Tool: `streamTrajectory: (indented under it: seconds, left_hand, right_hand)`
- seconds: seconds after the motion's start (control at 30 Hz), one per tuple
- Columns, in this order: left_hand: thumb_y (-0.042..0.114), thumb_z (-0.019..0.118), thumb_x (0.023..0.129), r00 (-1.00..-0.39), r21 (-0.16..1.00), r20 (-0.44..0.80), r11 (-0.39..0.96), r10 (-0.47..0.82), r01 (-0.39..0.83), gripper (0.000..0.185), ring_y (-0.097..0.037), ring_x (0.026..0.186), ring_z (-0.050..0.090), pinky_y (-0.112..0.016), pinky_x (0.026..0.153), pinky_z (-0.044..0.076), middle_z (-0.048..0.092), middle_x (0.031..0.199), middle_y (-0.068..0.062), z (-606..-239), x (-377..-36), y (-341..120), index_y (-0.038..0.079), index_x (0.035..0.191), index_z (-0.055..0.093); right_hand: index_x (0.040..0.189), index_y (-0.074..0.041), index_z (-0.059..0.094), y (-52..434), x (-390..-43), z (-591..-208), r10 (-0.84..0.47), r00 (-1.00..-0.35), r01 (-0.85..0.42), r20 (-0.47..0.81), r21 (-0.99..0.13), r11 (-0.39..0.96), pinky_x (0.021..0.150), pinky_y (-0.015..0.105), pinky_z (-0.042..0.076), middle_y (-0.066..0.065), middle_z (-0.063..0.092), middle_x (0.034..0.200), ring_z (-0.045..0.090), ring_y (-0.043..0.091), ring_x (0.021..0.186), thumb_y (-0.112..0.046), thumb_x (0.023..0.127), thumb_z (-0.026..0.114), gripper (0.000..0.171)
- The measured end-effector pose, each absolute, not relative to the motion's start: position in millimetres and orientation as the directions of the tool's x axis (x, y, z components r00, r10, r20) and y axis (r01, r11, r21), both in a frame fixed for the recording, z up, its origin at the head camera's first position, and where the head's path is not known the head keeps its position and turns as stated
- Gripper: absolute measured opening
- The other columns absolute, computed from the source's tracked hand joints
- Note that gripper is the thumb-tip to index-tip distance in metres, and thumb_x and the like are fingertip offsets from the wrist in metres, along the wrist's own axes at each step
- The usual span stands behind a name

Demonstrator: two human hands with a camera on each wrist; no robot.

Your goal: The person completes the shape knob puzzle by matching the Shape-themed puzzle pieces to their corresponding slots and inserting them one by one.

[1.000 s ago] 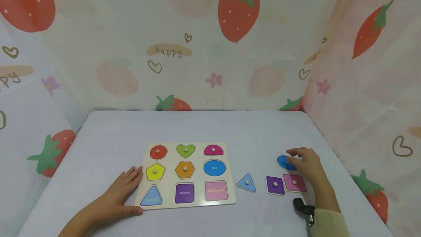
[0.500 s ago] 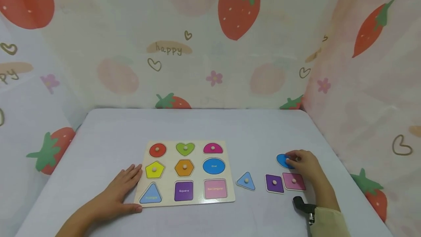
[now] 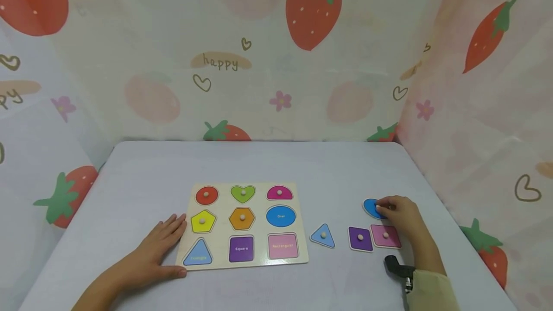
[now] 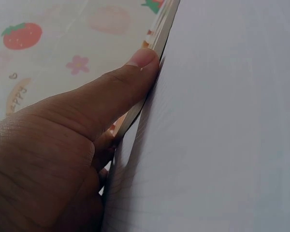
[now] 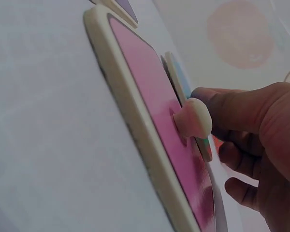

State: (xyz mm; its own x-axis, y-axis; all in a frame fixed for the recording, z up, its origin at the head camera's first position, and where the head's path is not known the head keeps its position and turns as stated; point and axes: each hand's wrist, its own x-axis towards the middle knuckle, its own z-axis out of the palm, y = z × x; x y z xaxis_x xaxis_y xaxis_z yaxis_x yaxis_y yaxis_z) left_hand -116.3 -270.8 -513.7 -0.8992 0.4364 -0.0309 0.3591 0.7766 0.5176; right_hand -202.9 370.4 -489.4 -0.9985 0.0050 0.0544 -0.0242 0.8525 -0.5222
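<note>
Covering most of the scene, the table [image 3: 302, 167] carries a wooden shape board [image 3: 244, 224] at centre, with six pieces seated in its upper two rows and the oval, triangle, square and rectangle recesses showing bare labels. The left hand [image 3: 157, 253] lies flat on the table against the board's near left corner, fingers straight and holding nothing; the left wrist view shows its thumb [image 4: 135, 72] pressed against the board's edge. The right hand [image 3: 399, 215] sits well right of the board, fingers curled over the blue oval piece [image 3: 371, 208] and pinching at its peg (the peg itself is hidden under the fingertips in the head view). That piece lies on the table, just behind the pink rectangle piece [image 3: 386, 235], which touches the purple square piece [image 3: 360, 238] on its left. A blue triangle piece [image 3: 323, 236] lies between the square piece and the board, apart from both. A black wrist mount [image 3: 399, 272] shows at the right sleeve.
</note>
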Motion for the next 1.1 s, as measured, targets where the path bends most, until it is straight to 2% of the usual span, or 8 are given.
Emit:
streamTrajectory:
  seconds: [0.2, 0.53, 0.7, 0.9, 1.1]
  left_hand:
    - [0.075, 0.071, 0.076, -0.898, 0.525, -0.034, 0.772, 0.438, 0.357, 0.117, -0.037, 0.158, 0.011, -0.003, 0.110, -0.017, 0.022, 0.171, -0.007, -511.0, -115.3, -269.3, 0.009, 0.162, 0.028]
    - [0.073, 0.072, 0.077, -0.894, 0.513, -0.024, 0.773, 0.448, 0.374, 0.116, -0.037, 0.158, 0.011, -0.004, 0.112, -0.016, 0.022, 0.171, -0.009, -509.6, -115.3, -270.3, 0.006, 0.161, 0.030]
    - [0.073, 0.073, 0.076, -0.898, 0.522, -0.036, 0.774, 0.439, 0.358, 0.117, -0.037, 0.158, 0.009, -0.005, 0.112, -0.017, 0.021, 0.171, -0.008, -508.4, -115.2, -269.9, 0.007, 0.162, 0.028]
    - [0.074, 0.073, 0.075, -0.902, 0.532, -0.046, 0.775, 0.429, 0.341, 0.118, -0.037, 0.158, 0.008, -0.004, 0.111, -0.017, 0.021, 0.171, -0.008, -507.9, -113.5, -269.3, 0.007, 0.162, 0.028]
    - [0.074, 0.074, 0.073, -0.906, 0.530, -0.065, 0.784, 0.418, 0.323, 0.119, -0.035, 0.159, 0.007, -0.005, 0.111, -0.018, 0.020, 0.172, -0.006, -508.9, -114.0, -268.0, 0.009, 0.162, 0.028]
  right_hand:
    - [0.118, -0.004, 0.075, 364.8, -201.1, -480.2, 0.035, -0.996, -0.011, 0.076, -0.539, 0.842, 0.089, 0.051, 0.053, 0.021, 0.069, 0.117, 0.058, 0.034, 0.105, -0.020, 0.099, 0.070, 0.025]
    - [0.117, -0.007, 0.076, 344.7, -205.2, -469.2, 0.003, -0.989, -0.079, 0.145, -0.556, 0.828, 0.075, 0.033, 0.048, 0.015, 0.072, 0.112, 0.057, 0.028, 0.102, -0.025, 0.099, 0.071, 0.026]
    - [0.115, -0.008, 0.077, 325.4, -207.7, -458.1, -0.019, -0.987, -0.107, 0.157, -0.576, 0.810, 0.072, 0.032, 0.049, 0.013, 0.072, 0.109, 0.056, 0.026, 0.101, -0.025, 0.098, 0.072, 0.024]
    - [0.114, -0.009, 0.078, 296.7, -209.5, -452.1, -0.069, -0.990, -0.127, 0.119, -0.589, 0.798, 0.075, 0.032, 0.051, 0.011, 0.072, 0.109, 0.056, 0.026, 0.102, -0.021, 0.096, 0.074, 0.022]
    - [0.111, -0.010, 0.079, 273.3, -212.8, -451.7, -0.132, -0.981, -0.188, 0.139, -0.576, 0.795, 0.078, 0.034, 0.049, 0.007, 0.074, 0.105, 0.056, 0.025, 0.099, -0.020, 0.095, 0.075, 0.019]
